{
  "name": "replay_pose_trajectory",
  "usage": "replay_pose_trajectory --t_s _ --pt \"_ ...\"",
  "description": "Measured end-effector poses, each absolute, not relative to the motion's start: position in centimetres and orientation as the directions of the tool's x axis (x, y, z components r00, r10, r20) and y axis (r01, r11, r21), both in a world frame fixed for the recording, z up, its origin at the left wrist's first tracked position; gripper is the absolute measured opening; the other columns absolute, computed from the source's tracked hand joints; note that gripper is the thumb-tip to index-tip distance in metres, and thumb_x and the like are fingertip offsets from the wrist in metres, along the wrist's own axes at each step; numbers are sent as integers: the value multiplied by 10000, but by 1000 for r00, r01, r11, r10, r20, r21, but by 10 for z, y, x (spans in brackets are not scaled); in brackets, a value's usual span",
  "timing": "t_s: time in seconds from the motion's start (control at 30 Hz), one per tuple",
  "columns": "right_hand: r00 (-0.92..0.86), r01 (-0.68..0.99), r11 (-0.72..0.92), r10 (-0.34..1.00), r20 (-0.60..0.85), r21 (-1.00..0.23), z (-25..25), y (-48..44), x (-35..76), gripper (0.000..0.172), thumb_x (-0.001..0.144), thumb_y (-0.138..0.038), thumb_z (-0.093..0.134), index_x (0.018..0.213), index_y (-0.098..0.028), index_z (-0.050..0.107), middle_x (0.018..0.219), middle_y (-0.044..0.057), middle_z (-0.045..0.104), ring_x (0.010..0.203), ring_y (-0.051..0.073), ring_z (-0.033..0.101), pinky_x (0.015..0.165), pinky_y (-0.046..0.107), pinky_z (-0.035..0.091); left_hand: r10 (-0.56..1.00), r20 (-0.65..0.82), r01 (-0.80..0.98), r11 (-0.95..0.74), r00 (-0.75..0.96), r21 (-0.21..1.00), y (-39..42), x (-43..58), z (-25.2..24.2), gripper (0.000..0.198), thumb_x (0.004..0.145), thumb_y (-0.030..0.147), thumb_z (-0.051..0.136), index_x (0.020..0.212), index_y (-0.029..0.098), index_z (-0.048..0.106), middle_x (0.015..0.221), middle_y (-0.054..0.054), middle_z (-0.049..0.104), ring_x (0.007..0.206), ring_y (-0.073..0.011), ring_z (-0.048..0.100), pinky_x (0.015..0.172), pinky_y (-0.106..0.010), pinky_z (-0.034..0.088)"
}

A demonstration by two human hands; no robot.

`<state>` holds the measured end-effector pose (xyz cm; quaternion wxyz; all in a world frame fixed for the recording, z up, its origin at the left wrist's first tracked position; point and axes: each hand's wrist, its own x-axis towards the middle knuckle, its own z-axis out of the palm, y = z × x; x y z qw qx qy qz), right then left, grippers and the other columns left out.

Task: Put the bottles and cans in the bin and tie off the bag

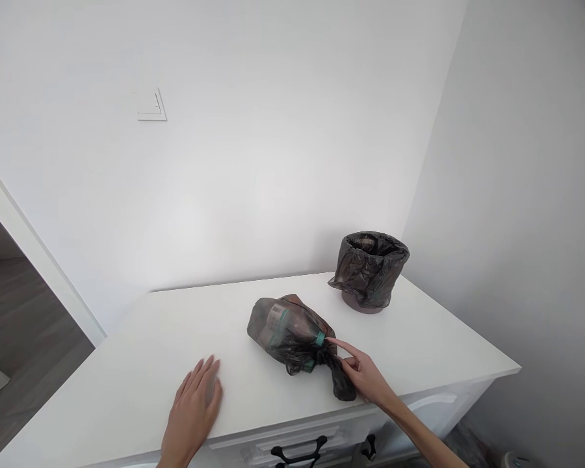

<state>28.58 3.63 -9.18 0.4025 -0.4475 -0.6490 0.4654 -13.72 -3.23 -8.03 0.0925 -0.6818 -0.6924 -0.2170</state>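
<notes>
A tied dark plastic bag, filled with rubbish, lies on its side in the middle of the white cabinet top. My right hand reaches to the bag's knotted neck, with the forefinger stretched out and touching the knot and the other fingers loosely curled; it grips nothing. My left hand lies flat on the cabinet top near the front edge, fingers spread, well left of the bag. A small round bin lined with a dark bag stands upright behind the tied bag, at the back right.
White walls close in behind and on the right, where they meet in a corner. A light switch is on the back wall. Black drawer handles show below the front edge. A doorway and wooden floor lie to the left.
</notes>
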Motion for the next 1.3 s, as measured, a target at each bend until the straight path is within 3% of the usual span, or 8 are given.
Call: replay_pose_trajectory --t_s 0.13,0.4,0.57,0.73,0.87,1.07,1.2,1.3 --pt "-285 328 213 951 119 -920 -89 33 276 571 837 -257 486 1394 -180 581 508 -126 289 492 119 265 538 232 232 902 429 986 -32 -43 166 -32 -137 -82 551 991 448 393 1452 214 586 1533 -56 571 1467 -286 473 1218 -528 382" --pt "-295 467 320 935 196 -824 -81 17 229 332 761 -149 494 1028 -276 644 547 -94 615 553 160 581 650 239 378 844 537 972 -141 19 187 -36 -135 -74 431 981 412 472 1328 237 658 1416 -86 668 1362 -312 579 1105 -520 487" --pt "-286 469 342 931 227 -814 -80 6 201 257 768 -126 520 987 -252 571 575 -90 599 570 155 582 638 232 366 729 670 898 -378 138 227 -59 -84 -51 191 975 277 546 1121 259 669 1139 -83 716 1088 -251 673 942 -413 542" --pt "-374 490 407 897 235 -771 -60 -7 189 241 781 -149 585 999 -244 545 718 -55 669 618 151 596 607 231 348 796 543 831 -476 268 287 -57 -25 -33 260 971 208 526 1207 267 619 1020 -58 700 909 -230 665 773 -350 553" --pt "-539 399 437 823 179 -807 -38 -18 197 260 828 -186 599 1077 -256 569 803 -52 708 594 128 608 611 223 395 833 486 849 -440 264 293 -45 -8 -27 228 983 260 518 1181 265 629 1090 -70 678 966 -252 657 812 -385 552" --pt "-529 437 408 837 138 -802 -28 -26 208 216 880 -195 572 1089 -240 604 880 -14 719 693 145 636 699 251 445 818 513 894 -405 260 193 -45 2 -28 258 763 285 720 990 216 617 1067 -91 624 988 -299 609 876 -459 520" --pt "-489 499 420 859 154 -758 -27 -28 215 146 907 -276 615 1047 -239 592 854 -8 721 749 176 649 756 285 444 790 567 920 -368 232 136 -43 5 -33 132 858 269 626 980 223 609 1027 -82 626 985 -287 606 884 -454 499" --pt "-453 503 399 877 160 -766 -25 -31 222 149 910 -305 634 1029 -242 569 809 -18 714 729 180 651 725 282 437 770 600 925 -360 218 125 -39 4 -37 176 887 260 599 1059 223 602 1027 -82 642 980 -283 612 897 -455 487"
